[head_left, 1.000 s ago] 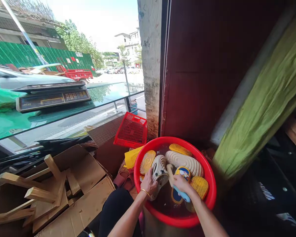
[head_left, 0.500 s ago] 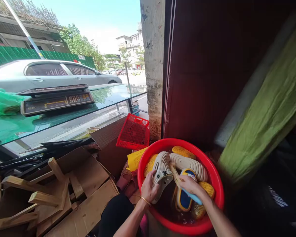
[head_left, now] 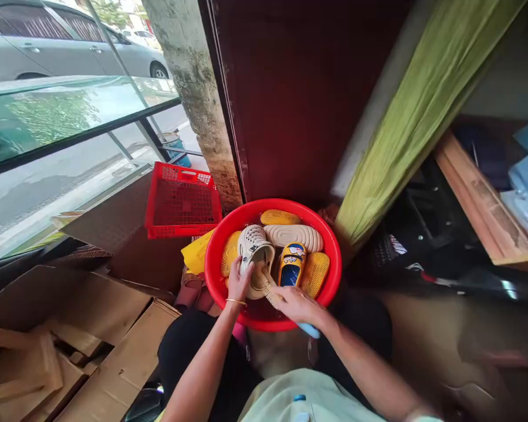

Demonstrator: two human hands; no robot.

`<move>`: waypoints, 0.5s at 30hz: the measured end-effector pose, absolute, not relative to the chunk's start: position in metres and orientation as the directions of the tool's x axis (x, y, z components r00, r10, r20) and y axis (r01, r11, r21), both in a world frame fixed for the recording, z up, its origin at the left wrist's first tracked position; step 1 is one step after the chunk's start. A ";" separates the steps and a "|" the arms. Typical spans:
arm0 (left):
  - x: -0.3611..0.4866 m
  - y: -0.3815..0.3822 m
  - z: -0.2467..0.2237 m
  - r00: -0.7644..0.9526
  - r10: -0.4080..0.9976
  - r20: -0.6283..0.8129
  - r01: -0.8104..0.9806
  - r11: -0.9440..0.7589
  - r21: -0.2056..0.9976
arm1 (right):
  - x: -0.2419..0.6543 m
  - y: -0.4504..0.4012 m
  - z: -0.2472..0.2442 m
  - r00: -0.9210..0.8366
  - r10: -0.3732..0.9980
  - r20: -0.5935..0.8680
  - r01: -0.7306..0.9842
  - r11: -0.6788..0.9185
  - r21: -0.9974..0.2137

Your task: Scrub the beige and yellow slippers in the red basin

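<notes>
My left hand (head_left: 239, 282) is closed on the side of a cream clog (head_left: 251, 239), holding it tilted with its opening toward me. In my right hand (head_left: 297, 303) is a scrub brush (head_left: 308, 330) with a blue handle; its pale bristles reach into the clog's heel opening. Both hands are over a red basin (head_left: 335, 266) with dark water. Beside the clog lies a yellow shoe with a blue insole (head_left: 293, 258). Another cream clog (head_left: 294, 237) lies sole up behind it. Yellow soles (head_left: 315, 274) show around the edge.
A red plastic crate (head_left: 182, 230) stands behind the basin to the left. Flattened cardboard (head_left: 127, 346) and wooden pieces (head_left: 48, 363) lie at left. A green curtain (head_left: 391, 146) hangs to the right, near a wooden shelf edge (head_left: 484, 199). A glass-topped counter (head_left: 70, 105) runs along the street side.
The view has tipped down and turned right. The clog has turned so its opening faces me, and the brush has moved from beside it into the opening.
</notes>
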State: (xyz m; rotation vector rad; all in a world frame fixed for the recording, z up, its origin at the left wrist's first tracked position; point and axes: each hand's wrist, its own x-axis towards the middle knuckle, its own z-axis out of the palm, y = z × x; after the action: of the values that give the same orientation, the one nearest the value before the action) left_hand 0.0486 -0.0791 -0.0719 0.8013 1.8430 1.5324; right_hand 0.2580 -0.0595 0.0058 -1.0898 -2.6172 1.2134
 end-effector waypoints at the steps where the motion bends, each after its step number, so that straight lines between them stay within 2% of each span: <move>1: 0.052 -0.081 -0.072 -0.632 0.772 -0.061 0.118 0.174 0.978 | 0.247 -0.050 0.008 -0.736 0.630 -0.247 0.609 0.456 -0.650; 3: 0.058 -0.085 -0.073 -0.614 0.787 -0.059 0.201 0.228 0.953 | 0.222 -0.026 0.010 -0.641 0.720 -0.267 0.709 0.424 -0.563; 6: 0.062 -0.094 -0.074 -0.561 0.825 -0.068 0.290 0.273 0.917 | 0.189 0.007 0.008 -0.585 0.765 -0.271 0.741 0.367 -0.563; 10: 0.056 -0.098 -0.079 -0.566 0.819 -0.098 0.291 0.309 0.905 | 0.179 0.009 -0.001 -0.675 0.684 -0.278 0.664 0.398 -0.633; 15: 0.049 -0.091 -0.083 -0.587 0.807 -0.065 0.246 0.254 0.935 | 0.238 -0.027 -0.009 -0.799 0.510 -0.319 0.564 0.450 -0.692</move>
State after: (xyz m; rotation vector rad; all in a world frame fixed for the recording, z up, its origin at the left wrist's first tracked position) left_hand 0.0490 -0.0908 -0.0829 0.9522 1.9808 1.3293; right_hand 0.2380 -0.0268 -0.0085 -1.0125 -2.7295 1.3438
